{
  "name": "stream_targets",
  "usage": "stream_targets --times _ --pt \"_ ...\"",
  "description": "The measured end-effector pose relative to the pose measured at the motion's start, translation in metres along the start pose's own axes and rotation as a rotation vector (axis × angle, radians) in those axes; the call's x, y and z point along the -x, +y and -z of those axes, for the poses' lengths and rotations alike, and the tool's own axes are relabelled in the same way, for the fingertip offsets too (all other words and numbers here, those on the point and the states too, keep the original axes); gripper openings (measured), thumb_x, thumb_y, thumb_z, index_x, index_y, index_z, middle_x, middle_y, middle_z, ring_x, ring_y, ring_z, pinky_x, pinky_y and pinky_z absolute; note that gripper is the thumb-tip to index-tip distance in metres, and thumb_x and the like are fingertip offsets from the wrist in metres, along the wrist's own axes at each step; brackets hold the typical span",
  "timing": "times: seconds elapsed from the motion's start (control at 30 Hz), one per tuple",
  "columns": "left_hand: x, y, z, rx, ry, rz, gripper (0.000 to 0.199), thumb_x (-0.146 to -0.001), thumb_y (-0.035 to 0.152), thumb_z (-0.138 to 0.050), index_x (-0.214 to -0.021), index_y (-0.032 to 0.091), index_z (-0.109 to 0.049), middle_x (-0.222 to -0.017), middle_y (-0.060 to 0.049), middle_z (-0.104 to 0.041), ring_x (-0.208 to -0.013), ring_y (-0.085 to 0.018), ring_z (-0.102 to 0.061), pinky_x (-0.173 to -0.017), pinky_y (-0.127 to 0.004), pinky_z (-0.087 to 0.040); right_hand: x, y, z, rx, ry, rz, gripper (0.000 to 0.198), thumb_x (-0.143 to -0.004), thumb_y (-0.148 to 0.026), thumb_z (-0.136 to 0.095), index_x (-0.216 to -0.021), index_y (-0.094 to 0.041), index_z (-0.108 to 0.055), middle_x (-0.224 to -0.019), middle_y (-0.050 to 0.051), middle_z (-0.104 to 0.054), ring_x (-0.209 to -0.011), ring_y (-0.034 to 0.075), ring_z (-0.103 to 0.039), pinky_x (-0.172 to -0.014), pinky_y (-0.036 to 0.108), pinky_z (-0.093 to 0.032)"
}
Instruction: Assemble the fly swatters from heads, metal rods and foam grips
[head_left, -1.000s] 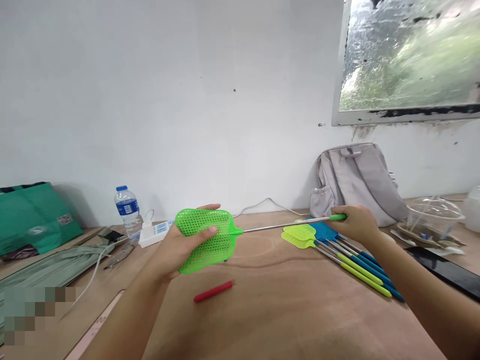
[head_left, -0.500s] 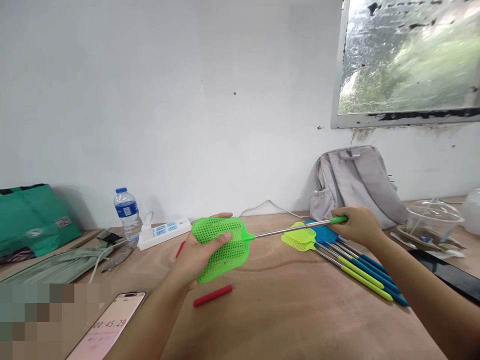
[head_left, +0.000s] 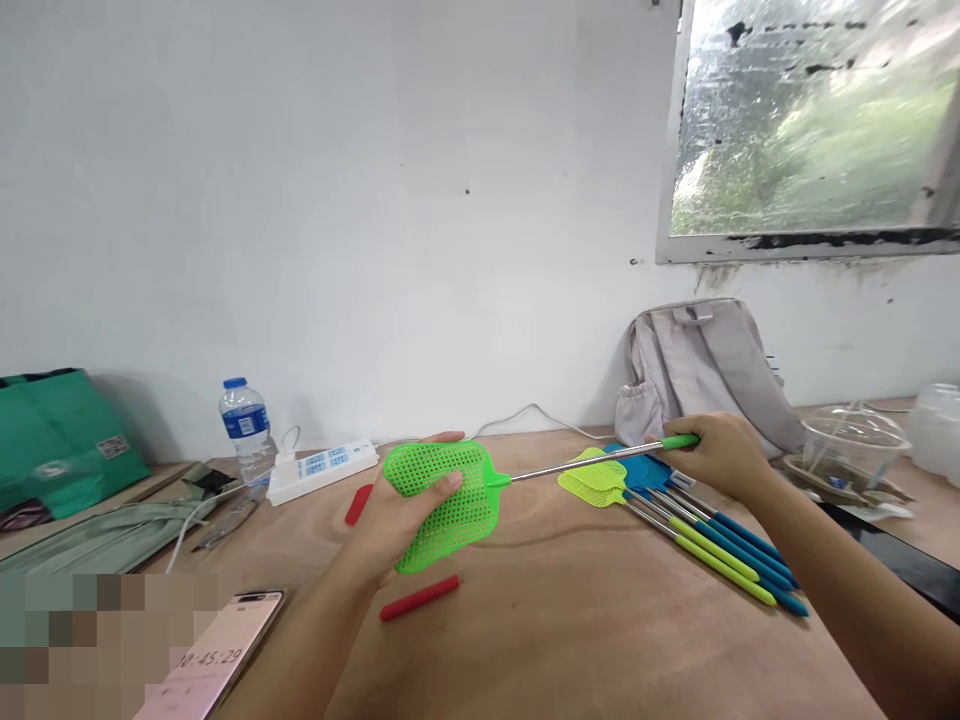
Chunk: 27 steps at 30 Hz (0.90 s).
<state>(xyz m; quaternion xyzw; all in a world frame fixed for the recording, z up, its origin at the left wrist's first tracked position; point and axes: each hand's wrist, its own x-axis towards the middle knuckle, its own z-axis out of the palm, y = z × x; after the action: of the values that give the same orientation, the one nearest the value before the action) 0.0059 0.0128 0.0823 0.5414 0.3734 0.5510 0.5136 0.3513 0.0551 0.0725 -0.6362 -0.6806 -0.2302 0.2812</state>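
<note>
A bright green fly swatter [head_left: 461, 510] with a telescopic metal rod spans the space between both hands above the table. My left hand [head_left: 401, 515] is closed around its mesh head, thumb on the front face. At the other end, my right hand [head_left: 712, 452] grips the green handle, most of which its fingers hide. Under the left hand lies a red handle [head_left: 420, 598] on the wood, and part of a red piece [head_left: 359, 504] shows behind the left wrist. Yellow-green swatters [head_left: 592, 478] and blue swatters [head_left: 637, 468] lie together near the right forearm.
On the wooden table [head_left: 570, 640] a phone [head_left: 217, 660] lies at front left. Behind it are a power strip [head_left: 322, 470], a water bottle [head_left: 246, 425] and a green bag [head_left: 67, 440]. A grey backpack [head_left: 705, 370], a clear plastic bowl [head_left: 855, 440] and a black tablet-like object [head_left: 892, 555] occupy the right.
The view has shifted slightly, so the surroundings sit a little lower and further left. Both hands keep the same hold on the green fly swatter.
</note>
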Motion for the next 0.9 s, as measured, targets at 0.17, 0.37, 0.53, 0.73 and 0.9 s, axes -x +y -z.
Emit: stream_targets --times 0.17,0.37,0.53,0.73,0.9 --pt "0.005 0.009 -0.006 -0.044 -0.009 -0.006 0.052 -0.062 0.035 -0.073 -0.11 0.023 -0.055 -0.098 -0.004 -0.065 -0.085 -0.022 -0.063 -0.07 -0.031 -0.054 0.002 -0.014 0.005 -0.05 0.001 0.053 0.044 -0.069 -0.053 -0.043 -0.041 -0.019 -0.038 -0.041 -0.001 -0.036 -0.045 0.011 -0.027 -0.048 0.024 -0.018" --pt "0.008 0.014 -0.009 -0.107 0.047 -0.026 0.052 -0.06 0.037 -0.073 -0.107 0.023 -0.057 -0.095 -0.004 -0.067 -0.086 -0.023 -0.063 -0.068 -0.031 -0.054 0.004 -0.029 0.018 -0.041 0.024 0.08 0.028 -0.063 -0.036 -0.049 -0.043 -0.019 -0.039 -0.042 -0.002 -0.04 -0.045 0.011 -0.031 -0.048 0.025 -0.017" --pt "0.014 0.014 -0.019 -0.064 -0.019 -0.018 0.047 -0.06 0.035 -0.074 -0.103 0.025 -0.059 -0.092 -0.002 -0.068 -0.08 -0.021 -0.065 -0.064 -0.028 -0.054 0.009 -0.048 0.02 -0.137 -0.02 0.111 0.028 -0.062 -0.033 -0.049 -0.042 -0.019 -0.037 -0.041 -0.004 -0.035 -0.044 0.009 -0.028 -0.047 0.024 -0.017" --pt "0.018 0.01 -0.03 -0.081 -0.026 -0.057 0.044 -0.062 0.033 -0.072 -0.103 0.025 -0.06 -0.09 -0.001 -0.068 -0.081 -0.02 -0.064 -0.066 -0.027 -0.054 0.014 -0.067 0.017 -0.2 -0.056 0.099 0.033 -0.065 -0.037 -0.052 -0.042 -0.018 -0.038 -0.04 -0.005 -0.035 -0.044 0.008 -0.028 -0.047 0.023 -0.017" --pt "0.01 0.014 -0.019 -0.094 0.014 -0.017 0.049 -0.061 0.035 -0.073 -0.106 0.024 -0.058 -0.094 -0.003 -0.067 -0.084 -0.021 -0.064 -0.069 -0.03 -0.053 0.014 -0.064 0.022 -0.251 -0.053 0.18 0.02 -0.07 -0.036 -0.052 -0.057 -0.021 -0.051 -0.045 -0.005 -0.045 -0.044 0.009 -0.038 -0.048 0.021 -0.023"
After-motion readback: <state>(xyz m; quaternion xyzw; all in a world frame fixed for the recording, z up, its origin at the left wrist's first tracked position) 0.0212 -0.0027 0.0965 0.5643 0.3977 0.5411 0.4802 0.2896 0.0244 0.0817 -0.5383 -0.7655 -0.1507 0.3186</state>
